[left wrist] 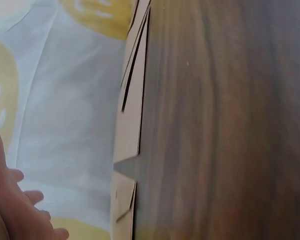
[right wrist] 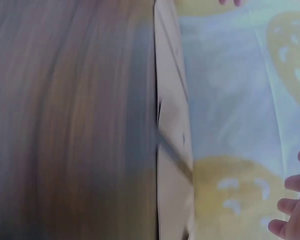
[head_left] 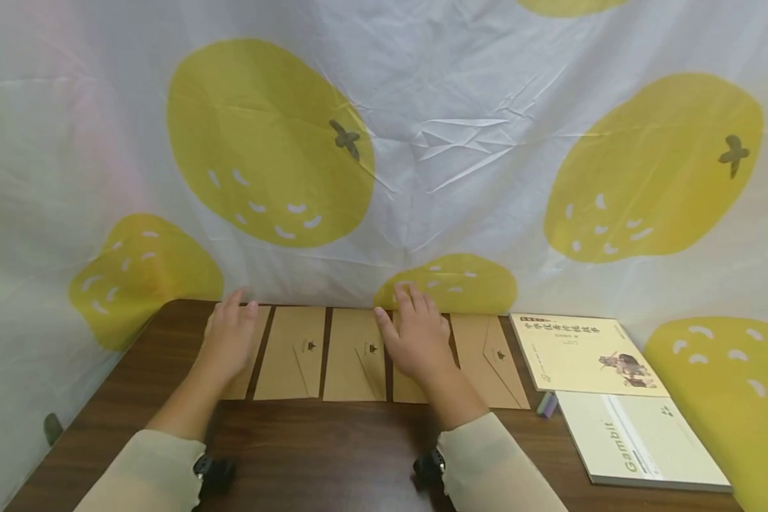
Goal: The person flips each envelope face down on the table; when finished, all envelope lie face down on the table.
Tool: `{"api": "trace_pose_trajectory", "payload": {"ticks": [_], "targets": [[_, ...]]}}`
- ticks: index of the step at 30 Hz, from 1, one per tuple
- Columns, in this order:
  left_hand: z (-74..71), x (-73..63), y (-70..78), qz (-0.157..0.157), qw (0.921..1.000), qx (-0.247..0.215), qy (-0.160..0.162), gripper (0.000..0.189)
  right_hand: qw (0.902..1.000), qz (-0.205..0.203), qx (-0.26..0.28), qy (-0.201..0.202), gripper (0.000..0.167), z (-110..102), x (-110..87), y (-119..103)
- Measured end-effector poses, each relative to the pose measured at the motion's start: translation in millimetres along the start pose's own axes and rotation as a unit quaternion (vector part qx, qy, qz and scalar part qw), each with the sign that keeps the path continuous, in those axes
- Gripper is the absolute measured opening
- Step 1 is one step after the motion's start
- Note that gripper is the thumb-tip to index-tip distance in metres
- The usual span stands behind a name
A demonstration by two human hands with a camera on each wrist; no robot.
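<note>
Several brown kraft paper envelopes (head_left: 288, 341) lie side by side in a row at the table's back edge, some with a small dark crown print. My left hand (head_left: 229, 338) is over the leftmost envelope (head_left: 238, 387) and partly hides it. With fingers spread and pointing at the curtain, my right hand (head_left: 416, 334) overlaps another envelope (head_left: 409, 387) right of the middle. Both hands hold nothing. The left wrist view catches the left fingers (left wrist: 35, 197) raised off the table, and the right wrist view shows the right fingers (right wrist: 290, 205) likewise raised.
On the right lie a cream book (head_left: 579, 355) with Chinese characters and a white "Gambit" notebook (head_left: 640, 441). Beside them sits a small purple-and-green object (head_left: 547, 404). A white curtain (head_left: 422, 185) with yellow fruit prints hangs behind the dark wooden table (head_left: 320, 455).
</note>
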State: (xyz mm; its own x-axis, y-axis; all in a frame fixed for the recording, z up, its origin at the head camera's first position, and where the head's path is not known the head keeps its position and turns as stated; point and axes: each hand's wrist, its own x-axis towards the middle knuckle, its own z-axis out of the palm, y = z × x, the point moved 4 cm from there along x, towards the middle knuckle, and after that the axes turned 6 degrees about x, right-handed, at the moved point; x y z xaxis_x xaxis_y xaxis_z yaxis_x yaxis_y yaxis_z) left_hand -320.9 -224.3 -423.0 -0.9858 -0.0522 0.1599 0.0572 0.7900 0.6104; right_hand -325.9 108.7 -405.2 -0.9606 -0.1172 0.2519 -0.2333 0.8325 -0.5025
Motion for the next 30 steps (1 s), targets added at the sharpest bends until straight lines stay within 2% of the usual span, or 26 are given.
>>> {"api": "trace_pose_trajectory", "payload": {"ticks": [4, 8, 11, 14, 19, 23, 27, 30], "targets": [[-8.2, -7.9, -13.6, -0.022, 0.9985, -0.051, 0.004, 0.082, 0.9993, -0.017, 0.033, 0.004, 0.079, 10, -3.0, -20], [-14.7, -16.0, -28.6, -0.046, 0.9936, -0.102, 0.009, 0.078, 0.9956, -0.046, 0.082, 0.0, 0.074, 25, -6.6, -40], [-19.4, -20.2, -39.6, -0.069, 0.9897, -0.125, 0.003, 0.077, 0.989, -0.064, 0.133, -0.016, 0.073, 38, -9.7, -56], [-23.8, -22.5, -50.0, -0.092, 0.9854, -0.142, -0.019, 0.081, 0.9789, -0.062, 0.188, -0.05, 0.073, 51, -13.0, -74], [-31.7, -27.6, -63.5, -0.094, 0.9798, -0.16, -0.075, 0.092, 0.9529, -0.015, 0.283, -0.107, 0.07, 81, -14.9, -103], [-36.3, -33.0, -71.5, -0.094, 0.9726, -0.184, -0.105, 0.097, 0.9224, 0.032, 0.361, -0.134, 0.065, 104, -14.6, -122], [-36.4, -34.3, -77.6, -0.105, 0.963, -0.221, -0.113, 0.091, 0.8963, 0.06, 0.414, -0.147, 0.065, 120, -15.1, -135], [-35.7, -33.3, -80.5, -0.108, 0.9603, -0.229, -0.116, 0.089, 0.8829, 0.069, 0.435, -0.161, 0.064, 130, -14.8, -142]]}}
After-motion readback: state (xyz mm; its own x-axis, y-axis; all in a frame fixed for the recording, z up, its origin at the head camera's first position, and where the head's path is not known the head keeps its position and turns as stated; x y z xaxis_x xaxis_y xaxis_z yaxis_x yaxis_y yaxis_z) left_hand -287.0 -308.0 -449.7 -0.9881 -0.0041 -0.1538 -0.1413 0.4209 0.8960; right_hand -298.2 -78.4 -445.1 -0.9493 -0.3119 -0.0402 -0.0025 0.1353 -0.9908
